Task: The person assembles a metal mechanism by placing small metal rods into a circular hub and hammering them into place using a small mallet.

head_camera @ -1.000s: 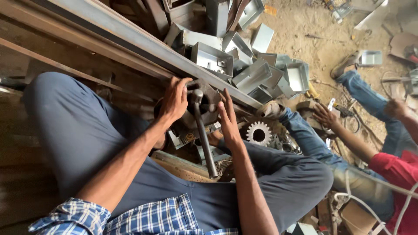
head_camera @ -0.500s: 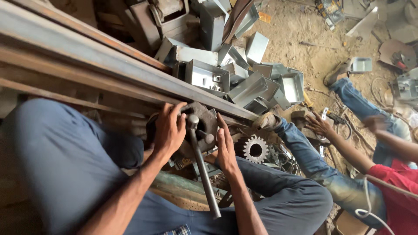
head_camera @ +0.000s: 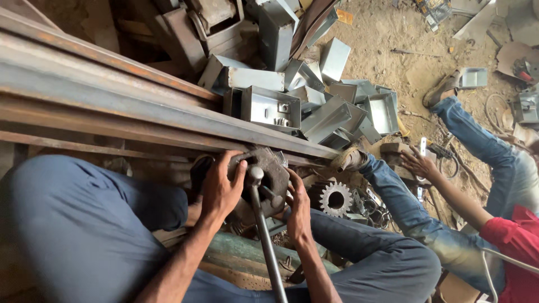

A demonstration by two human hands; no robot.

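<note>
The person sits low with knees spread, and both hands are on a dark, angular metal block (head_camera: 268, 177) that sits just under the long rusty steel beams (head_camera: 112, 98) running across in front of them. The left hand (head_camera: 220, 188) wraps over the block's left side, fingers (head_camera: 240, 168) curled shut against its top edge. The right hand (head_camera: 297, 205) presses on the block's right side, fingers bent around its lower edge, so both have hold of it. A grey steel rod (head_camera: 266, 241) with a rounded knob end rises from between the knees and meets the block between the two hands.

Just right of the block a toothed gear wheel (head_camera: 335, 198) lies on the floor among small scrap. Beyond the beams is a heap of open grey sheet-metal boxes (head_camera: 314, 106) on the sandy floor (head_camera: 404, 50). To the right another person in jeans and a red sleeve (head_camera: 514, 238) sits, one hand (head_camera: 418, 165) reaching toward the ground.
</note>
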